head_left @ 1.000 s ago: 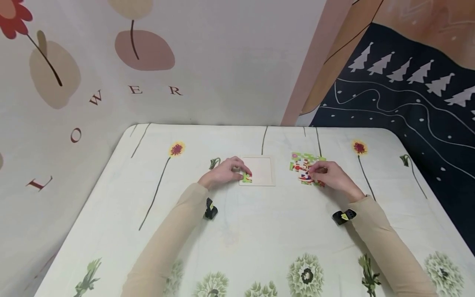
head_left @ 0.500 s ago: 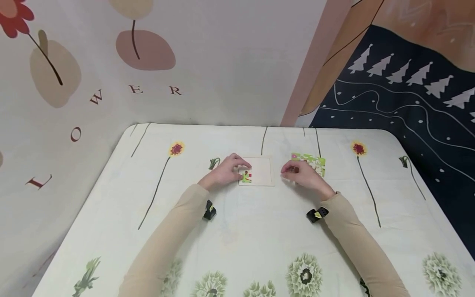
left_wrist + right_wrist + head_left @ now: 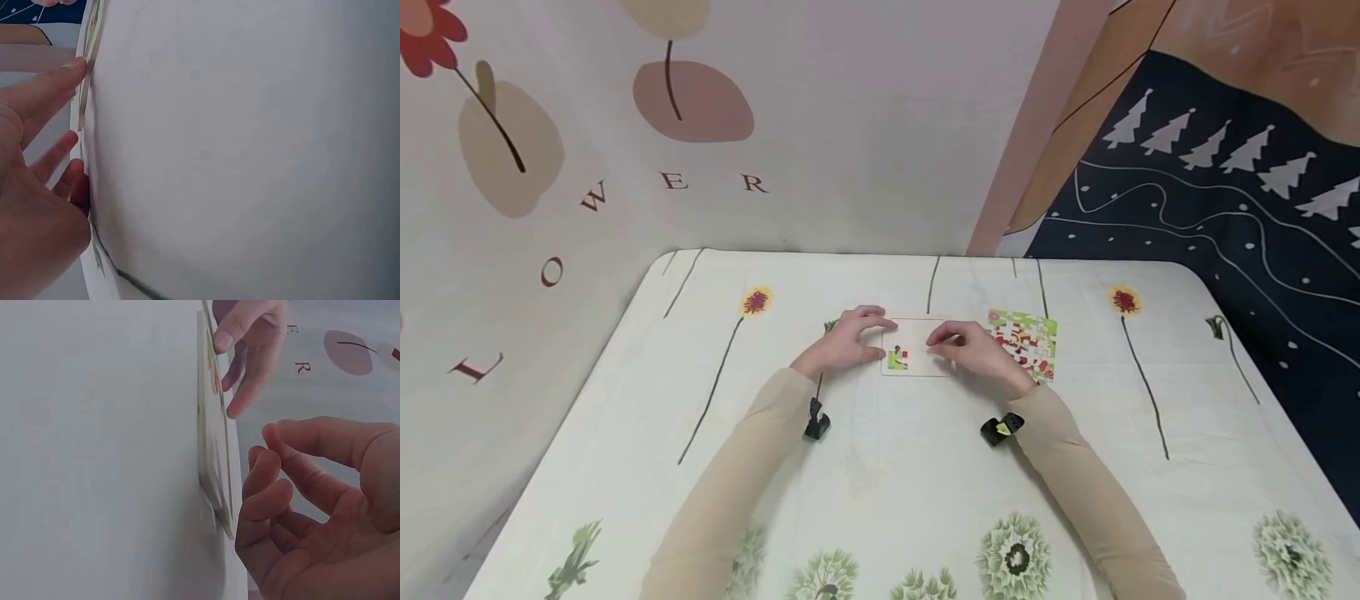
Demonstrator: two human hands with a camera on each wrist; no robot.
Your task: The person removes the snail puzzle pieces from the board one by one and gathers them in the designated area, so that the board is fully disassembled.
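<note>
A shallow pale puzzle tray [image 3: 913, 333] lies on the table, with a few joined green and red puzzle pieces [image 3: 897, 358] in its lower left corner. My left hand [image 3: 848, 340] is at the tray's left side, fingers extended and thumb apart, fingertips right at its edge. Over the right part of the tray is my right hand [image 3: 972, 352]. Its thumb and forefinger [image 3: 297, 430] meet in a pinch; the puzzle piece between them is hidden by the fingertips. In the right wrist view, the tray's edge [image 3: 215, 494] shows just beyond the right fingers.
Right of the tray lies a patch of colourful puzzle pieces [image 3: 1033, 333], partly behind my right hand. A flower-printed cloth [image 3: 880, 467] covers the table. A pale printed wall hanging [image 3: 880, 150] rises behind its far edge.
My right hand has moved left from the patch of pieces to above the tray, fingers pinched. My left hand has drawn slightly left, uncovering the pieces in the tray's corner.
</note>
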